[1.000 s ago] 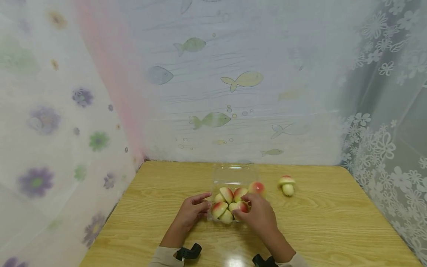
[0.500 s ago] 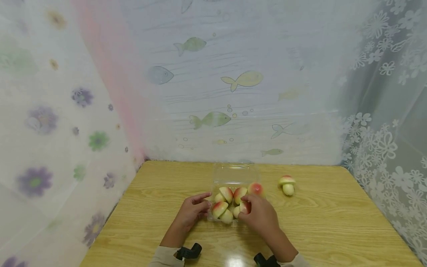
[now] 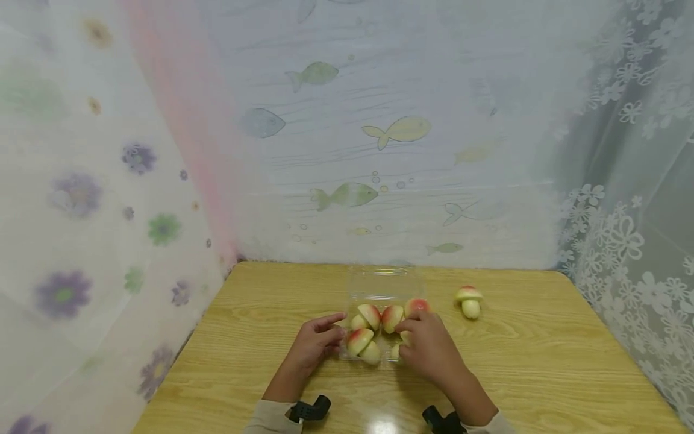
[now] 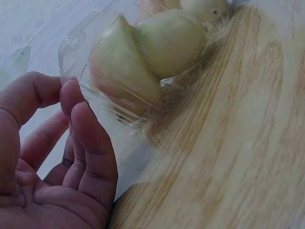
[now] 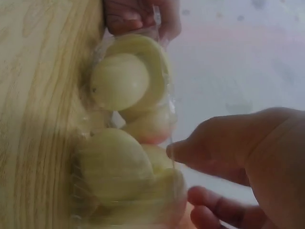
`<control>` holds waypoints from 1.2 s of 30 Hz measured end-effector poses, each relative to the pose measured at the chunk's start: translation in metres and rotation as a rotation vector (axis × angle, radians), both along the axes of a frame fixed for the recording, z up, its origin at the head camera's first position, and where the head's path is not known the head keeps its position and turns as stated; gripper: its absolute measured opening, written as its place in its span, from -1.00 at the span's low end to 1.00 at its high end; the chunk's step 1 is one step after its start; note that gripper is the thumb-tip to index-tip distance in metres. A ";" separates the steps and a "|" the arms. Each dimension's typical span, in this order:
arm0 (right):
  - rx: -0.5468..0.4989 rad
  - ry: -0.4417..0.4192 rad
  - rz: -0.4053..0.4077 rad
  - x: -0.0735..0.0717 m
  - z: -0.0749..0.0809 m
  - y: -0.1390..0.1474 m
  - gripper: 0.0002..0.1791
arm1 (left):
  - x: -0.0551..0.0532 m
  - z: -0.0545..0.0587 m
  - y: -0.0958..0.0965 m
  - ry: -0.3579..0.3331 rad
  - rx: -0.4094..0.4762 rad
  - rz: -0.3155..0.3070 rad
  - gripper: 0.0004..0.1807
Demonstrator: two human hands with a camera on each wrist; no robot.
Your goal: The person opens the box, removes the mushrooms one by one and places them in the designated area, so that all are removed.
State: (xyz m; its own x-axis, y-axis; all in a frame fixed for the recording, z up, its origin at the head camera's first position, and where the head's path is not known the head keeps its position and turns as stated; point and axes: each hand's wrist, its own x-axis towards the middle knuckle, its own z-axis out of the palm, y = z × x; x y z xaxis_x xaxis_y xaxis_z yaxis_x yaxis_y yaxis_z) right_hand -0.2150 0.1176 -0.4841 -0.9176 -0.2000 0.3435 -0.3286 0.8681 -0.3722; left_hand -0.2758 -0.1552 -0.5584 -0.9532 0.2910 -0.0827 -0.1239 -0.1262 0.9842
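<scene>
Front-right mushroom (image 3: 395, 351) shifted rightward inside clear box (image 4: 71, 47), its cap now mostly behind my right hand (image 3: 431, 346); gap to front-left mushroom (image 3: 364, 345) wider, so more room along front, I judge; right thumb and fingers sit apart around it, cannot tell if gripping; left hand (image 3: 316, 340) pinches box edge; loose mushroom (image 3: 469, 301) lies outside, on table (image 3: 260, 301).

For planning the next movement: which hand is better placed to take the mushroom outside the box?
Probably the right hand: it is nearer to the loose mushroom; the left hand, farther away, holds the clear box by its edge.
</scene>
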 end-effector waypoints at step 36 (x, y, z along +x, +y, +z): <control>-0.025 0.057 -0.003 0.006 -0.015 -0.006 -0.59 | 0.000 0.001 -0.001 -0.016 0.006 0.014 -0.44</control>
